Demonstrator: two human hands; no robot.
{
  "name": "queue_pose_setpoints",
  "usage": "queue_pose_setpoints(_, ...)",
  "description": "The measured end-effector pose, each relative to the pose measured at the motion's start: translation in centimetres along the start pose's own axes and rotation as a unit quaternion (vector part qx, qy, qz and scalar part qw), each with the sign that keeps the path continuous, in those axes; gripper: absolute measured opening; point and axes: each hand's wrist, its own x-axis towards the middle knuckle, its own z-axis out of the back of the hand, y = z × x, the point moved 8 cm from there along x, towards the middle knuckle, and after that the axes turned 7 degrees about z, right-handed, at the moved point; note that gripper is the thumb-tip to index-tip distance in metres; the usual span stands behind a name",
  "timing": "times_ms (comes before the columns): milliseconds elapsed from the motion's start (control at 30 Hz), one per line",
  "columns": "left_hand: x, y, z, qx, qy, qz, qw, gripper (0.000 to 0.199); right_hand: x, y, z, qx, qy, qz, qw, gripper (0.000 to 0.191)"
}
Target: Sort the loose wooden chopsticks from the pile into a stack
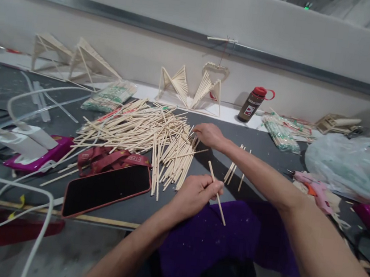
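My left hand (197, 190) is closed around a thin wooden stick (221, 211), which slants between thumb and fingers above the purple cloth on my lap. At the right edge of a big heap of loose wooden sticks (139, 126), my right hand (210, 136) reaches down with its fingers bent together. Whatever those fingertips hold, if anything, is hidden. Beneath my right forearm several separate sticks (232, 173) lie on the dark table (262, 166).
A phone (107, 189), a red lanyard (108, 159) and a purple power strip (39, 156) with white cables lie left. Stick models (174, 85) and a bottle (255, 104) stand behind. A pink glue gun (317, 188) and plastic bag (353, 163) are right.
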Motion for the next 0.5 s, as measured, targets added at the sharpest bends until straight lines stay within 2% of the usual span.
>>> queue_pose_setpoints(100, 1.5, 1.1, -0.1, -0.007, 0.018, 0.036, 0.999, 0.039, 3.1, -0.9, -1.4, -0.072, 0.024, 0.062, 0.995, 0.043)
queue_pose_setpoints(167, 1.7, 1.7, -0.2, -0.019, 0.028, 0.057, 0.998, 0.04, 4.0, -1.1, -2.5, -0.091, 0.039, 0.094, 0.991, 0.042)
queue_pose_setpoints(333, 1.2, 2.3, -1.0, -0.06, 0.058, 0.091, 0.992, 0.041, 3.8, -2.1, -3.1, -0.131, 0.04, 0.117, 0.984, 0.028)
queue_pose_setpoints(500, 1.1, 2.6, -1.7, -0.077, 0.093, 0.1, 0.988, 0.038, 3.1, -2.9, -3.2, -0.102, 0.053, 0.12, 0.986, 0.024)
